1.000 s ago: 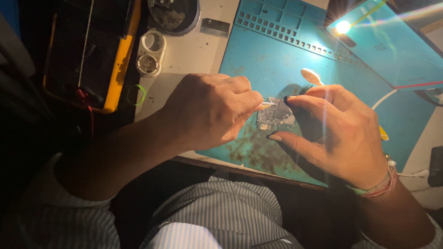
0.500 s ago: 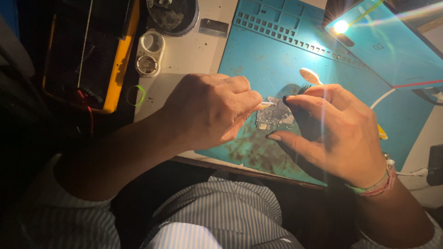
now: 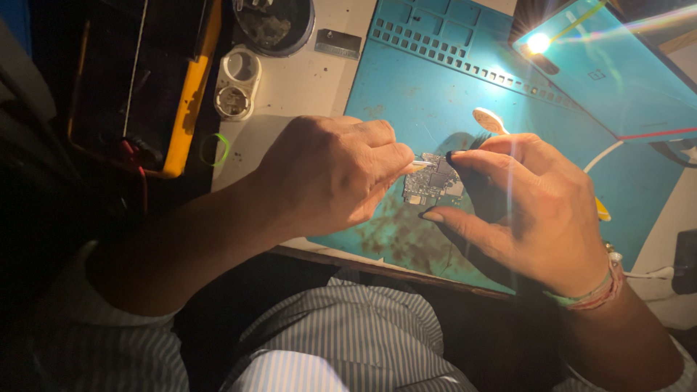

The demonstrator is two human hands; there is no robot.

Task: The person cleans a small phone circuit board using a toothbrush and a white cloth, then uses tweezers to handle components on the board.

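A small grey circuit board (image 3: 433, 181) lies on a teal silicone work mat (image 3: 435, 94) at the desk's near edge. The left hand (image 3: 330, 174) is closed around thin metal tweezers (image 3: 420, 166), their tip touching the board. The right hand (image 3: 534, 207) pinches the board's right edge between thumb and forefinger.

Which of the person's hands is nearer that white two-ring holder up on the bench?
The left hand. It works just below and right of the white two-ring holder, apart from it. The right hand is farther right, beyond the small circuit board.
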